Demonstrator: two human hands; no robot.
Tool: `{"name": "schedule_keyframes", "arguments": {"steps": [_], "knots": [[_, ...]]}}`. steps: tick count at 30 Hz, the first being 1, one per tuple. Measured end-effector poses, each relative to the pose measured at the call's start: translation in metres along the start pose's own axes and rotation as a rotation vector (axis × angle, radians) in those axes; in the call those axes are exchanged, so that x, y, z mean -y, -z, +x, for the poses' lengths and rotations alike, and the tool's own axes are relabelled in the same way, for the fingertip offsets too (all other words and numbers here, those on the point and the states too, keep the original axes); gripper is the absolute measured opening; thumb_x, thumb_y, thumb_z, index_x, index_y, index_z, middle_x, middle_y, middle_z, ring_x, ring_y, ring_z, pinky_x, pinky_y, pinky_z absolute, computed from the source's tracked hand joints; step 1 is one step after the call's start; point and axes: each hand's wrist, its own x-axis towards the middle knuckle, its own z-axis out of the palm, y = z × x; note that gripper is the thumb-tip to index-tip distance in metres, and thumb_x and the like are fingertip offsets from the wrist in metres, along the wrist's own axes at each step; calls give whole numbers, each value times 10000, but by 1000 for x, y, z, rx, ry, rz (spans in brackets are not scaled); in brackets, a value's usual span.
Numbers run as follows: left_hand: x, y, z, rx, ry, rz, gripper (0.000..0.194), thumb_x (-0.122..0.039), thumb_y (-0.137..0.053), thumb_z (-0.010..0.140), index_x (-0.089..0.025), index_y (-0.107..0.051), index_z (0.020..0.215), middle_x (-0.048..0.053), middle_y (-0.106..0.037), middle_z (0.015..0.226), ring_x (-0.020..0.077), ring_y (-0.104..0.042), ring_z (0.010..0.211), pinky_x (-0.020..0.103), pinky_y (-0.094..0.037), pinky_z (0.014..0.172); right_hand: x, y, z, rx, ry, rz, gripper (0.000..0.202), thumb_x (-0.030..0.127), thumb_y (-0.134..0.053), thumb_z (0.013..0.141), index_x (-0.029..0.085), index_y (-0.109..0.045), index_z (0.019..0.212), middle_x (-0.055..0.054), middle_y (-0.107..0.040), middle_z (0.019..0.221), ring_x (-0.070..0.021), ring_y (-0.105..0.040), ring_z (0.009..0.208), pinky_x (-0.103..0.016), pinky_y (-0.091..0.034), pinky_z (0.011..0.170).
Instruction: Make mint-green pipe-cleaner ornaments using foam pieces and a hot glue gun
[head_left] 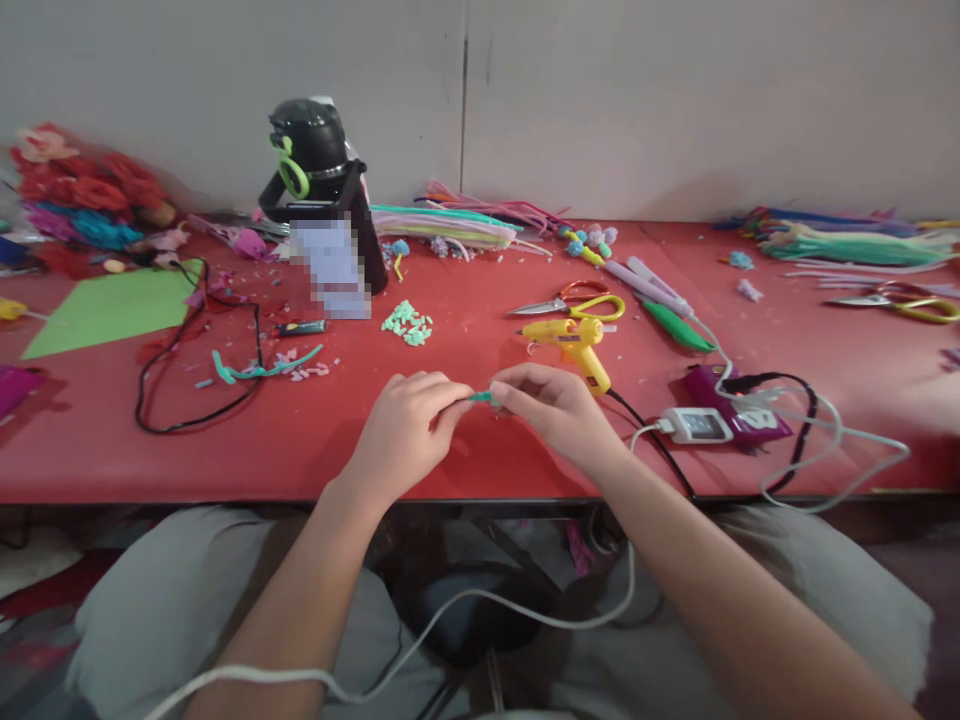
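Green piece [482,397] sits pinched between left hand [415,425] and right hand [556,412]; light, even fingertip pressure suits it best.

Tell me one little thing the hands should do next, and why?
Maybe the right hand could slide back a little while the left hand pinches the green bit, because both hands' fingertips hide its ends.

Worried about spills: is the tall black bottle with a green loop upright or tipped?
Upright: the black bottle stands on the red table, black lid uppermost.
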Motion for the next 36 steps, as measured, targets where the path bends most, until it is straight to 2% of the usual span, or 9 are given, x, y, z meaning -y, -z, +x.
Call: {"name": "schedule_keyframes", "arguments": {"steps": [4,9,14,17,23,28,36], "knots": [[1,-1,0,-11,11,6,124,-223,-605,1003,-212,-724,968,31,-765,914,194,-676,829,324,-407,737,2,1,0,-2,-32,-25,359,534,-767,846,187,-748,931,-46,-731,863,-160,-673,791,-334,-570,809],[-1,-1,-1,8,15,9,113,-212,-615,995,-214,-727,978,27,-777,924,196,-679,833,330,-403,746,1,0,1,-6,-7,-17,309,472,-844,769,194,-736,850,-23,-725,781,-157,-661,734,-332,-567,769],[-3,-1,0,58,43,-30,131,-298,-629,1006,-209,-724,1001,26,-768,926,200,-680,857,338,-402,773,0,1,2,13,30,-41,268,440,-836,779,196,-742,835,-21,-733,781,-154,-661,735,-325,-553,765],[-3,0,0,60,53,-82,126,-296,-634,1006,-211,-726,989,17,-765,913,190,-677,841,331,-399,762,1,3,1,42,32,-90,269,450,-818,796,194,-754,846,-30,-739,798,-159,-659,745,-325,-549,751],[-3,3,-2,95,56,-193,92,-234,-671,975,-253,-758,950,-9,-784,910,171,-690,818,331,-413,771,12,8,-1,178,7,-160,275,455,-820,802,186,-772,829,-18,-712,741,-147,-631,702,-310,-535,709],[-1,4,-2,132,46,-240,112,-261,-694,958,-283,-789,904,-11,-795,881,175,-703,792,346,-431,778,18,14,-2,289,-46,-151,273,453,-843,773,191,-779,815,-12,-721,735,-136,-630,677,-298,-548,698],[-3,9,1,283,39,-311,159,-203,-672,948,-280,-781,861,-24,-764,782,167,-675,748,354,-436,797,19,21,-2,421,-99,-155,227,412,-829,797,194,-791,844,-3,-708,712,-125,-621,661,-274,-554,672]]}}
